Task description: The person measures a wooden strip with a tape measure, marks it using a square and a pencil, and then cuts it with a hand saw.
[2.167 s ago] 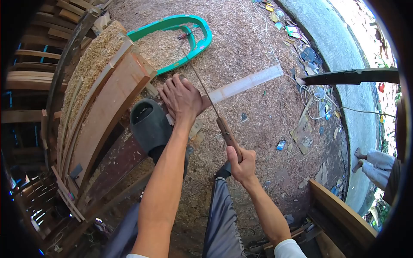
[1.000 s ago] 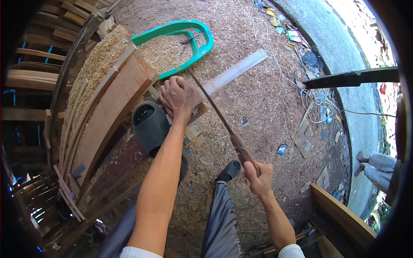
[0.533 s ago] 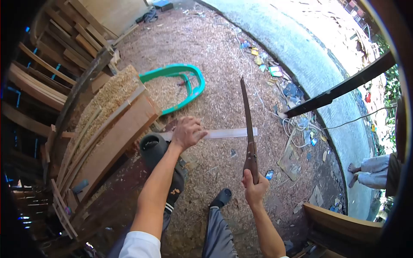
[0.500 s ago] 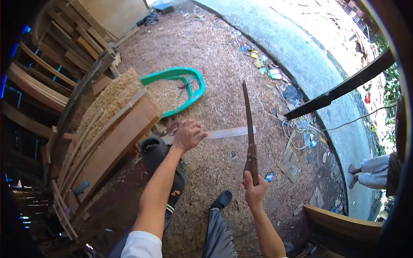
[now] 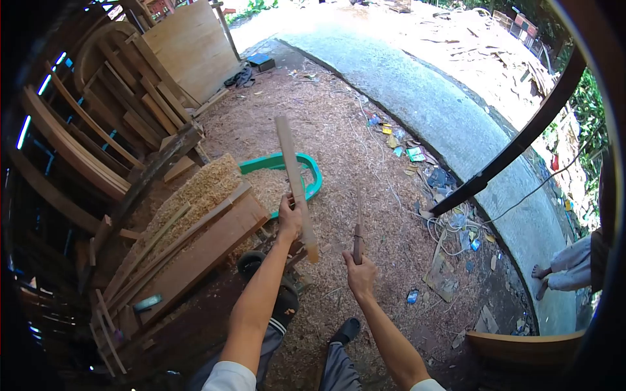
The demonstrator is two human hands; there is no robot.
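Observation:
My left hand (image 5: 291, 218) is closed round a pale flat wooden strip (image 5: 291, 159), which stands nearly upright and leans a little to the left at its top. My right hand (image 5: 360, 272) grips the wooden handle of a handsaw (image 5: 358, 236); its thin blade points away from me, seen almost edge-on. A gap separates the saw from the strip. Behind the strip, a green plastic frame (image 5: 313, 176) lies on the ground, partly covered by shavings.
Wide planks (image 5: 205, 251) and a shavings heap (image 5: 195, 189) are at the left. A dark post (image 5: 515, 146) slants across the right. Another person's legs (image 5: 566, 264) are on the concrete path (image 5: 417, 98). A curved board (image 5: 521, 345) lies lower right.
The strip has swung from lying level to nearly upright in my left hand. The saw has moved left and turned edge-on, away from the strip. The view has tilted up.

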